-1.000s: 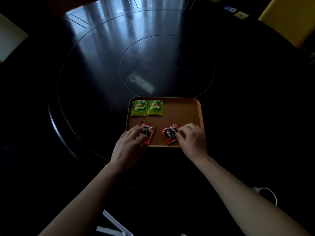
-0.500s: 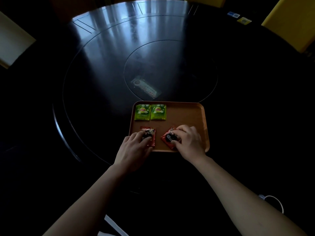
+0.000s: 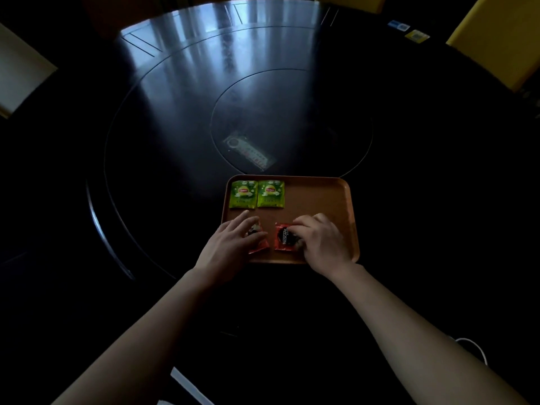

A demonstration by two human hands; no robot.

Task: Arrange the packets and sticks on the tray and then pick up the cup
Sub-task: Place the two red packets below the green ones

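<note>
An orange tray lies on a dark round table. Two green Lipton packets sit side by side in its far left corner. Below them lie two red Nescafe packets. My left hand covers most of the left red packet, thumb and fingers on it. My right hand pinches the right edge of the right red packet, which lies straight, label sideways. No cup is in view.
A clear wrapper with small sticks lies on the table's centre disc, just beyond the tray. Yellow chairs stand at the far right, with small stickers on the table near them. A white cable loops at the lower right.
The right red packet has turned from a tilt to square with the tray. My left hand has slid further over the left red packet.
</note>
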